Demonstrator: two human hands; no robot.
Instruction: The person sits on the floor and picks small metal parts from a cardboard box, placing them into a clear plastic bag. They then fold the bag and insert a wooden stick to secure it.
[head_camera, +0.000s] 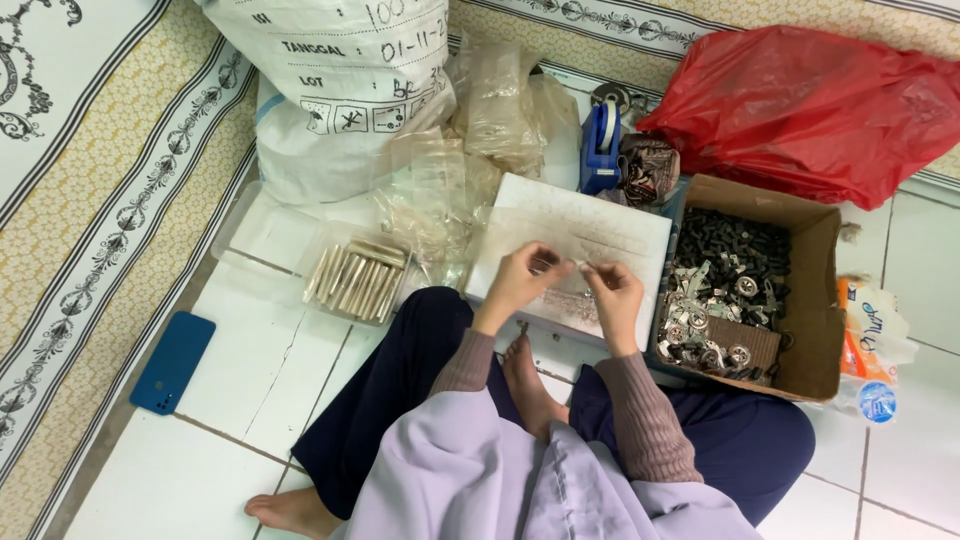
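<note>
I sit cross-legged on a tiled floor. My left hand (522, 276) and my right hand (612, 290) are raised together over a white board (620, 225) lying in front of my knees. Both pinch a small clear plastic bag (572, 266) stretched between their fingertips. What is inside the bag is too small to tell. Small metal parts lie on the board's near edge under my hands. A cardboard box (820, 300) of dark and silver metal parts stands just right of my right hand.
A clear tray (258, 240) holds several filled packets (357, 280) to the left. Loose clear bags (450, 180), a large white sack (330, 90), a blue tape dispenser (600, 145) and a red plastic bag (810, 105) lie behind. A blue phone (172, 362) rests at the left.
</note>
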